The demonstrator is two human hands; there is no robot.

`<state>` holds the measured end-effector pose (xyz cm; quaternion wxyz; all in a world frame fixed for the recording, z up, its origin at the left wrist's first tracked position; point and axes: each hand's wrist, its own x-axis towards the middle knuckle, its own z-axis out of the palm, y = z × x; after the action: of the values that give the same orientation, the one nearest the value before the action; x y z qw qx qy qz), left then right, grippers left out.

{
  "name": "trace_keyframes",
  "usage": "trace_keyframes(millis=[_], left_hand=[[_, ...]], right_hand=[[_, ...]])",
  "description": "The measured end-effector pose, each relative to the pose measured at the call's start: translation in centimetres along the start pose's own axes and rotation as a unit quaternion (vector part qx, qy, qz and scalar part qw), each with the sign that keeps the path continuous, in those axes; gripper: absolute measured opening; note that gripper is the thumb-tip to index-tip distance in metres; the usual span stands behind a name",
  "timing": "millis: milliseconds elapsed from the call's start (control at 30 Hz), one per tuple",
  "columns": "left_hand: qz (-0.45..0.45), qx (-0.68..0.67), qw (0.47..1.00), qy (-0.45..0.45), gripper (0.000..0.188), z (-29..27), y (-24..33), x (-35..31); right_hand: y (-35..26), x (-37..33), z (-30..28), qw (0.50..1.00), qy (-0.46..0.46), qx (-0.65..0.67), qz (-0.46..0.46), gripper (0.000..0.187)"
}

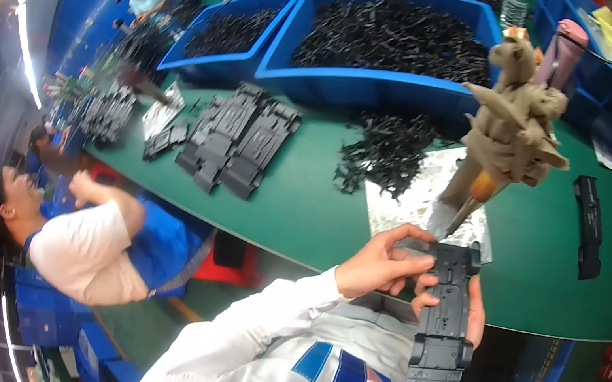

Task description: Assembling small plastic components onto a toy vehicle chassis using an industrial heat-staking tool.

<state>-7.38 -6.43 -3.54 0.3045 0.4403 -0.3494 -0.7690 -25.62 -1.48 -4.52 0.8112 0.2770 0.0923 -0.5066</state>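
Overhead, a green worktop [302, 214] is carrying blue bins [371, 85] of black parts. Below its edge, the left hand [378, 266] and right hand [472, 313] are both gripping a black plastic chassis [446, 317], held above the lap.

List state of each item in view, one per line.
Black chassis part: off the table, held in both hands.
Left hand: closed on the part's upper end.
Right hand: wrapped behind the part.
Blue bins: full of black pieces.
Grey chassis stack: lying flat on green table.
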Motion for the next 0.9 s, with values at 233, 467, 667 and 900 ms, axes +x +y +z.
trace_keyframes(millis=[233,467,667,900], left_hand=[[-0.033,-0.041,0.998,-0.024,0.060,-0.5,-0.7,-0.1],[0.008,-0.088,0.996,-0.008,0.062,0.1,-0.8,0.5],[-0.010,-0.131,0.991,0.007,0.056,0.0,-0.6,0.7],[0.000,-0.152,0.988,0.023,0.050,-0.1,-0.5,0.9]], right_hand=[[-0.1,0.6,-0.2,1.000,0.012,0.000,0.008,0.048],[-0.8,1.1,-0.1,1.000,0.002,-0.022,-0.012,0.047],[-0.3,1.7,0.5,0.999,-0.005,-0.032,-0.020,0.050],[-0.6,2.3,0.2,0.998,-0.017,-0.060,-0.031,0.048]])
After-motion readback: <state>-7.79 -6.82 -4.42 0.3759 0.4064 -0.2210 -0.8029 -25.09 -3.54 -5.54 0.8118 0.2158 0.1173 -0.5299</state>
